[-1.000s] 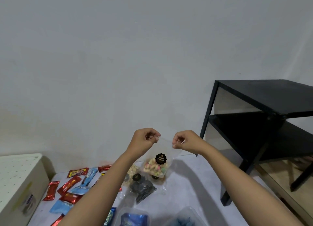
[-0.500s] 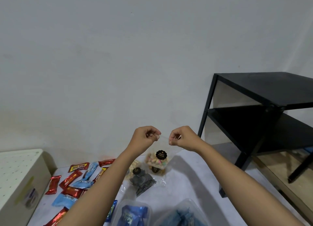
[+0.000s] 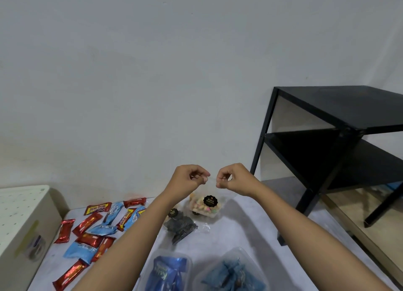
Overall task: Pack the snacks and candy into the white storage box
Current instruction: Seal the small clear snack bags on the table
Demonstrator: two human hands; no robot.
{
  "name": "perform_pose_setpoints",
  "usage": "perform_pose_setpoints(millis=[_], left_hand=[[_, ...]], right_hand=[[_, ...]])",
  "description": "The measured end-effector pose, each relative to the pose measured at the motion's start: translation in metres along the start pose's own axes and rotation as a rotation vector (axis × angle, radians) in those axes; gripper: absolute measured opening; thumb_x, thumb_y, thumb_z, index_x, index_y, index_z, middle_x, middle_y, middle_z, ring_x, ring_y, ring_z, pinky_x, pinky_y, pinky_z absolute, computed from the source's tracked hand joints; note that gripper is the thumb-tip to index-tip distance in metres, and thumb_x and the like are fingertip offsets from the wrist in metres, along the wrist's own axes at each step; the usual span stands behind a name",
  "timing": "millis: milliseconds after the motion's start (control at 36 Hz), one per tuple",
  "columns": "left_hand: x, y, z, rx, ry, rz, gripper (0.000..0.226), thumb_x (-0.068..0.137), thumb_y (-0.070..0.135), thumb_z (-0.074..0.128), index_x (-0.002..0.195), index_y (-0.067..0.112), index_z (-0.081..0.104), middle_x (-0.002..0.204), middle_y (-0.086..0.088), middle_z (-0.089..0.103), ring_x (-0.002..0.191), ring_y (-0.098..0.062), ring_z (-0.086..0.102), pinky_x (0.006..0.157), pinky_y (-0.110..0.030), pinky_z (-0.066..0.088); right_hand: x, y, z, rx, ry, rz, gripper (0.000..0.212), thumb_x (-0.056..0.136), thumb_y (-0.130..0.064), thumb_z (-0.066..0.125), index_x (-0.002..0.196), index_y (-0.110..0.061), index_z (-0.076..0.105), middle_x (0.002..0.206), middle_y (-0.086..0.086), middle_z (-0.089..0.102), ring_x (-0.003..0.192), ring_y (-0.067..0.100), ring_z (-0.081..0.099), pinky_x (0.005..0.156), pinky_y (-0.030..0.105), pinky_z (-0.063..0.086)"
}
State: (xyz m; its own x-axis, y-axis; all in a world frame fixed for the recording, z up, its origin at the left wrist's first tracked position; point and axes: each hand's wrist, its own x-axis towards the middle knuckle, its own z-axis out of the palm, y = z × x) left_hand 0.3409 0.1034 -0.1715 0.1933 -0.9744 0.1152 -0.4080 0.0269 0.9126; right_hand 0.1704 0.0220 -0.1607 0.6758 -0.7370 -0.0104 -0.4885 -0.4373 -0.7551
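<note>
A clear bag of pastel biscuits (image 3: 206, 206) with a black round label hangs above the table. My left hand (image 3: 189, 178) and my right hand (image 3: 232, 178) each pinch a top corner of it, close together. Below it lies a clear bag of dark spiral cookies (image 3: 181, 225). Red wrapped bars (image 3: 87, 223) and blue candy packets (image 3: 80, 250) are scattered on the left of the table. The white storage box (image 3: 21, 221), perforated lid on top, stands at the far left edge.
Two clear tubs with blue-wrapped sweets (image 3: 168, 273) (image 3: 231, 273) sit at the near edge. A black two-tier metal shelf (image 3: 340, 138) stands to the right of the grey table (image 3: 250, 236). A plain wall is behind.
My hands have drawn closer together on the top of the biscuit bag. The view has tipped down slightly, showing more of the near tubs.
</note>
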Motion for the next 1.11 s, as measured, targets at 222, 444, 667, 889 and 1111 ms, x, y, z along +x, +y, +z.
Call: perform_pose_setpoints(millis=[222,444,667,889,1111], left_hand=[[0.002,-0.001,0.003,-0.002,-0.017,0.007,0.019,0.079,0.004,0.068,0.077,0.023,0.071,0.074,-0.009,0.069,0.068,-0.005,0.061,0.070,-0.015,0.049],[0.002,0.001,0.005,-0.012,-0.021,0.018,0.016,0.079,0.004,0.069,0.080,0.019,0.073,0.081,-0.028,0.066,0.066,-0.006,0.062,0.079,-0.027,0.052],[0.002,0.002,0.005,-0.055,0.019,0.024,0.012,0.079,0.006,0.070,0.087,0.015,0.073,0.079,-0.016,0.071,0.073,-0.010,0.069,0.076,-0.018,0.052],[-0.005,-0.011,0.018,-0.107,-0.012,-0.036,0.015,0.080,0.005,0.069,0.085,0.018,0.073,0.059,0.009,0.060,0.062,-0.009,0.053,0.071,-0.020,0.049],[-0.019,-0.045,0.029,-0.149,-0.029,-0.104,0.029,0.079,-0.008,0.061,0.085,0.020,0.067,0.075,-0.004,0.066,0.065,-0.010,0.056,0.066,-0.016,0.047]], right_hand=[[-0.002,0.003,0.005,0.026,0.013,-0.053,0.014,0.079,-0.011,0.069,0.068,-0.021,0.067,0.069,-0.001,0.063,0.065,0.008,0.053,0.066,0.017,0.045],[-0.002,0.005,0.002,0.099,0.059,-0.028,0.015,0.077,-0.009,0.068,0.066,-0.019,0.070,0.058,-0.010,0.063,0.058,0.008,0.055,0.066,0.028,0.051],[-0.002,0.009,0.007,0.206,0.185,0.023,0.013,0.074,-0.020,0.076,0.062,-0.021,0.071,0.068,0.004,0.067,0.055,0.012,0.053,0.058,0.023,0.045],[-0.006,0.021,0.023,0.316,0.178,0.074,0.016,0.075,-0.007,0.073,0.061,-0.015,0.069,0.056,-0.004,0.059,0.050,-0.001,0.048,0.053,0.012,0.038],[-0.011,0.043,0.032,0.206,-0.160,0.219,0.011,0.080,-0.003,0.062,0.085,-0.004,0.072,0.080,0.006,0.069,0.073,0.009,0.060,0.071,0.015,0.046]])
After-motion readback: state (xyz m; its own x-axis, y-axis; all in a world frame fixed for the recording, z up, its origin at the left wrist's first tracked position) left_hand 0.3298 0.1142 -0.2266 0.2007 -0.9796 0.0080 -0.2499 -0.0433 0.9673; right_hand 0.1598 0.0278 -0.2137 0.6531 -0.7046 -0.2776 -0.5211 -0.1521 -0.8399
